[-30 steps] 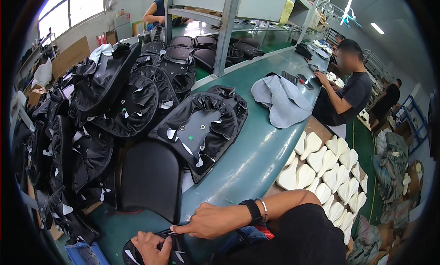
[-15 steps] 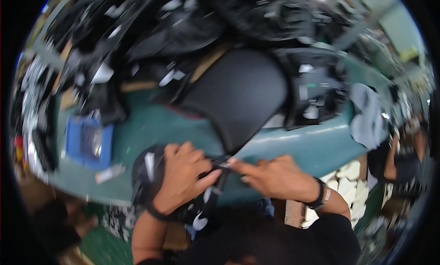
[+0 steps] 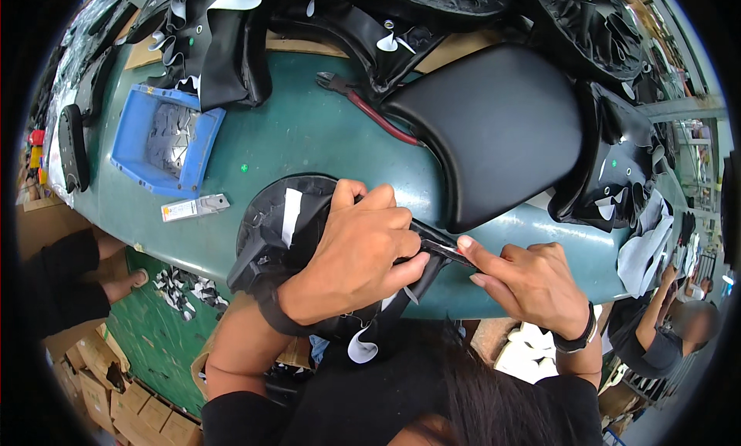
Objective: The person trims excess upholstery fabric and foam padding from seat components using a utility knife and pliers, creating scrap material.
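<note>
A black seat [image 3: 266, 241] lies with its underside up at the table's near edge, a white tag on it and loose cover material hanging toward me. My left hand [image 3: 363, 249] is closed over its right side, gripping the edge of the black seat cover [image 3: 428, 234]. Just right of that, my right hand [image 3: 532, 284] is closed, thumb and fingers pinching at the end of a dark, narrow piece. A small red spot and a metallic glint show by the thumb. The fingers hide what exactly it holds.
On the green table [image 3: 309, 137] lie a smooth black seat [image 3: 502, 130], red-handled pliers [image 3: 370, 114], a blue bin [image 3: 204, 141] of small pieces and a box cutter [image 3: 195, 207]. Black covers [image 3: 231, 52] line the far side. A person [image 3: 656, 330] is at the right.
The view has shifted, so the bin, pliers and smooth seat show higher up. My right thumb and fingers now pinch, where the index finger was stretched forward before. The left hand keeps its grip.
</note>
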{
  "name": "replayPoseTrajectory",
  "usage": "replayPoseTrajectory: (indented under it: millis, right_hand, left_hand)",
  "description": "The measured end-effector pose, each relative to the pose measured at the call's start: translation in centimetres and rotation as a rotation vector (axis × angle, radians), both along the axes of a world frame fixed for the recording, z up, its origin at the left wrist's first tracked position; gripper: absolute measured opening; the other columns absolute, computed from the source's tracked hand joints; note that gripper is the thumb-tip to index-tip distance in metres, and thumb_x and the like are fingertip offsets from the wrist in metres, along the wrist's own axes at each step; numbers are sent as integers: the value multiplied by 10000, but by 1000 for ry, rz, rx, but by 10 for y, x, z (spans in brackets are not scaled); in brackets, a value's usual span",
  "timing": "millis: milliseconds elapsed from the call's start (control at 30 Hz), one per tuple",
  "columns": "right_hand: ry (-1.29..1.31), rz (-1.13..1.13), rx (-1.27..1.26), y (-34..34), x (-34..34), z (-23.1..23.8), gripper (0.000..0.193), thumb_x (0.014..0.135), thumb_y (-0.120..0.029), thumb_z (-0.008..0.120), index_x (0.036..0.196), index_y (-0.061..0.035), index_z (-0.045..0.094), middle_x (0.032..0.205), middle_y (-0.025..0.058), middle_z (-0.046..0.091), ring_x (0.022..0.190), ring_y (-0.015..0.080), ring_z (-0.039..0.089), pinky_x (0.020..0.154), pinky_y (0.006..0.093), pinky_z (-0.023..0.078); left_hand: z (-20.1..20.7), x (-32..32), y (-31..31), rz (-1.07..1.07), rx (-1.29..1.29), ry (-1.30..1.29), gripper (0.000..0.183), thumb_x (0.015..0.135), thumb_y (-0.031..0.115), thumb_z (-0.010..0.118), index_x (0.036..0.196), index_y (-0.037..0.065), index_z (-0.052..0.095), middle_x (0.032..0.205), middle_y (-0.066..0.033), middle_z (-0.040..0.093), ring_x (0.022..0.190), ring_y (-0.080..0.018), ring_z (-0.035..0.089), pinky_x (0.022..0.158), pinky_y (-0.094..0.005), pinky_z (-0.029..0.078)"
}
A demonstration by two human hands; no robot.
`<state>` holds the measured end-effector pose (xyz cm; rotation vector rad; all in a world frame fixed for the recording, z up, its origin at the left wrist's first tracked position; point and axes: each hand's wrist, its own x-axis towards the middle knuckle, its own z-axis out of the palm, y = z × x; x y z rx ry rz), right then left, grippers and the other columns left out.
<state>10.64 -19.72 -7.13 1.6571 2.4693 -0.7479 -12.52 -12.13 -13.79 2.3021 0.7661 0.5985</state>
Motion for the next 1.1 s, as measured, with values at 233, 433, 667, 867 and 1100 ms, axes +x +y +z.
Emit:
replayPoseTrajectory:
  millis: [233, 433, 667, 867, 1100]
  right_hand:
    - [-56, -179, 50, -40, -20, -12, 553, 832, -238, 707, 1355, -177, 536, 569, 73, 514, 448, 278, 533, 453, 387, 412]
    - [81, -422, 264, -49, -44, -28, 542, 840, -208, 696, 1346, -96, 536, 676, 116, 599, 613, 325, 603, 563, 426, 462]
    - [-43, -390, 83, -29, -39, -20, 491, 879, -199, 653, 1350, -139, 530, 754, 129, 644, 616, 338, 615, 568, 409, 436]
    - [277, -481, 138, -28, -42, -51, 484, 917, -219, 619, 1370, -109, 493, 836, 184, 673, 636, 385, 633, 567, 450, 473]
    - [538, -654, -132, -27, -57, -55, 487, 939, -227, 602, 1368, -53, 452, 1024, 233, 665, 809, 439, 646, 699, 474, 511]
  left_hand:
    - [10, -12, 19, 164, -678, -412, 295, 778, 73, 644, 550, 40, 460, 608, 0, 441, 635, -141, 430, 692, -301, 332]
    - [20, -3, 14, 313, -1161, -823, 256, 724, 11, 622, 600, 72, 407, 772, -36, 520, 825, -176, 515, 804, -256, 363]
    - [26, 5, 3, 45, 169, 369, 241, 805, 284, 698, 741, 81, 585, 693, -69, 580, 704, -255, 574, 623, -371, 429]
    - [-5, 3, 21, 24, -68, -15, 307, 821, 253, 694, 619, 65, 559, 621, -40, 525, 641, -201, 507, 648, -343, 335]
    - [2, -1, 34, 211, -1127, -843, 260, 898, 179, 630, 673, 66, 568, 676, 59, 497, 707, -40, 456, 642, -230, 362]
